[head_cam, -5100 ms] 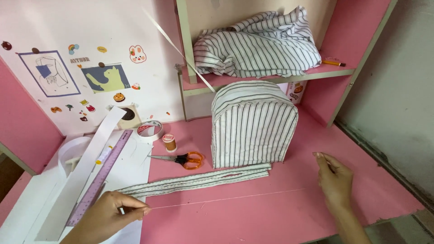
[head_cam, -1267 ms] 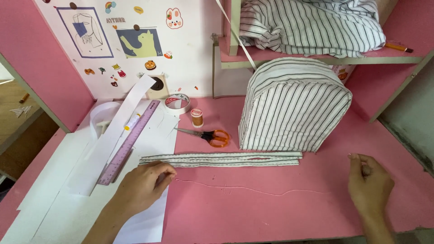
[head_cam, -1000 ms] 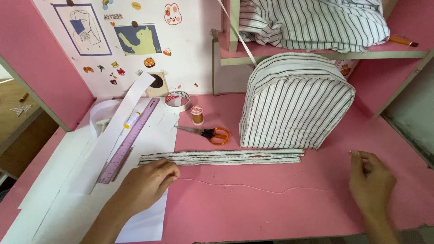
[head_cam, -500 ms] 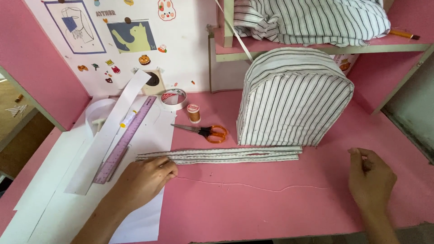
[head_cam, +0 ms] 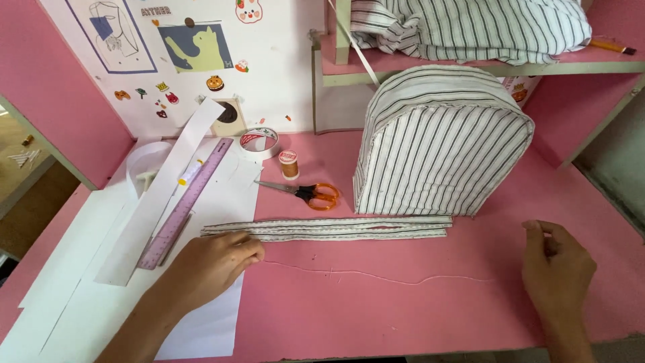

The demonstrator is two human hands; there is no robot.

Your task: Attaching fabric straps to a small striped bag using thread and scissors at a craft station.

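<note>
Here our left hand (head_cam: 213,263) lies knuckles up on the pink surface (head_cam: 376,309), fingertips pinched on one end of a thin thread (head_cam: 376,274). The thread runs slack across the surface to our right hand (head_cam: 556,265), whose fingers are closed on its other end. Just above the thread lies a folded striped cloth strip (head_cam: 329,228), and our left fingertips sit beside its near end. Behind the strip stand a striped domed bag (head_cam: 437,148), orange scissors (head_cam: 308,193), a thread spool (head_cam: 289,163) and a tape roll (head_cam: 259,141). A purple ruler (head_cam: 187,202) rests on white paper (head_cam: 201,316) at our left.
</note>
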